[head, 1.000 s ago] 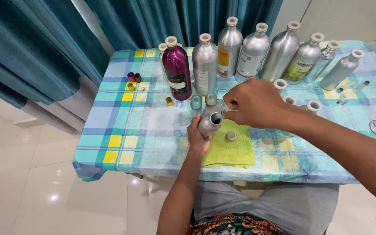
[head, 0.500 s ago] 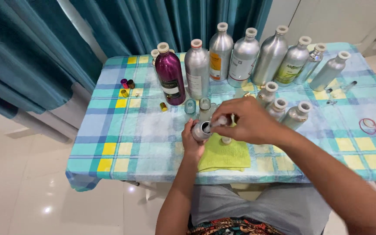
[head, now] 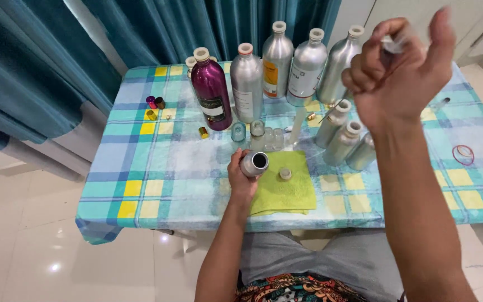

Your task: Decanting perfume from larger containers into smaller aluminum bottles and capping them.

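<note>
**Seated person holds an open bottle over a table of bottles**

One table point(head: 141, 190) fills the view, covered in a blue, green and yellow checked cloth, with teal curtains point(head: 46, 61) behind it.

Along the back stand five tall bottles: one purple bottle point(head: 211, 92) and four silver bottles point(head: 247, 84), all capped. Three shorter silver bottles point(head: 339, 142) stand in a cluster to their right. One green cloth point(head: 286, 187) lies at the front edge of the table with one small cap point(head: 285, 174) resting on it. A few small clear glass vials point(head: 255, 131) stand just behind the cloth. Four small coloured caps point(head: 155, 103) lie on the left side of the table. One red band point(head: 463, 154) lies far right.

The left hand point(head: 241, 182) rests at the cloth's left edge, fingers wrapped closed around a small silver bottle point(head: 254, 163). This bottle is tilted, its open mouth facing the camera; the inside looks dark and its contents cannot be made out.

The right hand point(head: 395, 72) is raised high, near the camera and well clear of the table, wrist bent. Thumb and fingers pinch a small, pale, blurred object point(head: 393, 45); what it is cannot be told.
</note>
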